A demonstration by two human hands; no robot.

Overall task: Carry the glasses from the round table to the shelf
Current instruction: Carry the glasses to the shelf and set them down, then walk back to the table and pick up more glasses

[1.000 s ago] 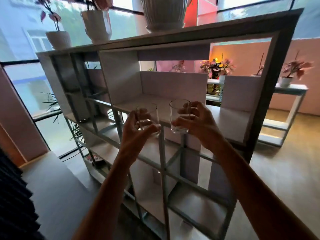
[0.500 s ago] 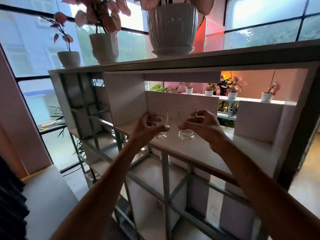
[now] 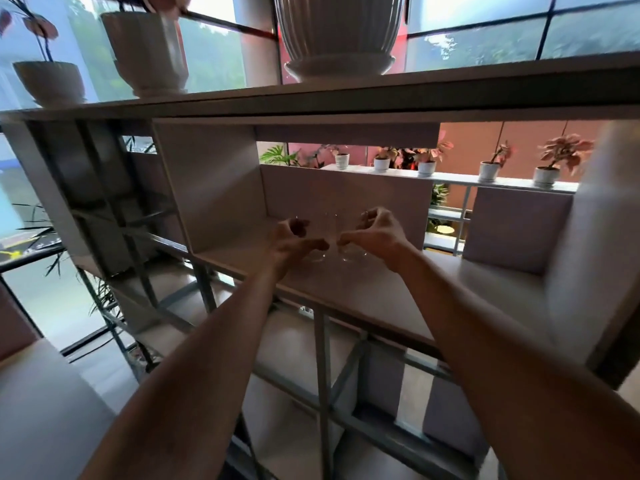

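Since bases seem down on the pale wooden shelf board (image 3: 363, 299), left hand (image 3: 294, 239) grips one clear cylindrical glass (image 3: 321, 252), right hand (image 3: 379, 233) grips the twin glass (image 3: 349, 254) alongside, likely steadying both before release.

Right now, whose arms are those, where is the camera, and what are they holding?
Those are a person's two bare arms, not a machine. The camera sits on the person's head and looks forward and down, so you see roughly what they see. The left hand holds the left glass, and the right hand holds the right glass. Both are clear, so they are hard to spot. They are side by side, low over a board of the shelf. I cannot tell if they touch it yet. White plant pots stand on top of the shelf.
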